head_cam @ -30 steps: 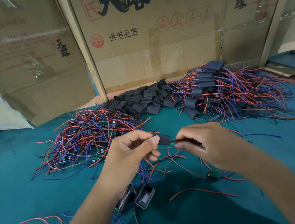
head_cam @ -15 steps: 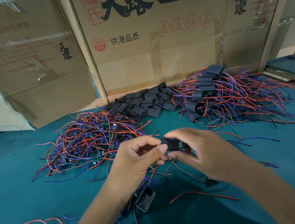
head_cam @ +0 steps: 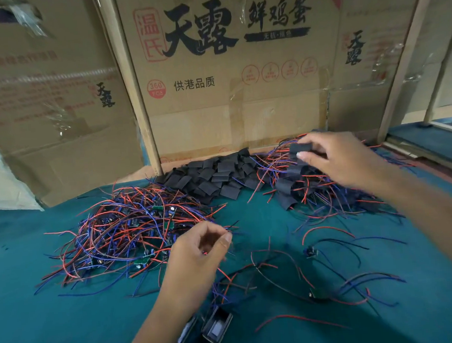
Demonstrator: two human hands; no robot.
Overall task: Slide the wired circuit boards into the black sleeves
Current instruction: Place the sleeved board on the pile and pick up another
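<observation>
At 9 o'clock on the green counter (head_cam: 25, 282) lies your pile of bare wired boards (head_cam: 132, 232): small green circuit boards tangled in red and blue wires. Loose wires trail off its near edge toward 7 o'clock.

Your left hand (head_cam: 196, 257) sits just right of that pile, near the centre of the view. Its grip is pressed nearly together, thumb against the curled fingers. A few thin wire ends pass at the fingertips, but whether you are pinching one cannot be told, as the hand is blurred.

At 6 o'clock, below your left wrist, two small black box-shaped parts (head_cam: 205, 332) rest on the counter, side by side and touching.

At 12 o'clock, against the foot of the printed cardboard boxes (head_cam: 226, 90), lies the heap of empty black sleeves (head_cam: 214, 175), flat and overlapping one another.

Scattered single boards with wires (head_cam: 311, 251) lie at 4 to 5 o'clock, apart from both piles.

At 1 to 2 o'clock is the pile of sleeved boards (head_cam: 315, 188), with black sleeves showing among red and blue wires.

Your right hand (head_cam: 343, 159) is over the far side of this pile. Its grip pinches one black sleeve (head_cam: 300, 148) between thumb and fingers, held just above the wires, with wires running out to the left from it. What sits inside the sleeve is not visible.
</observation>
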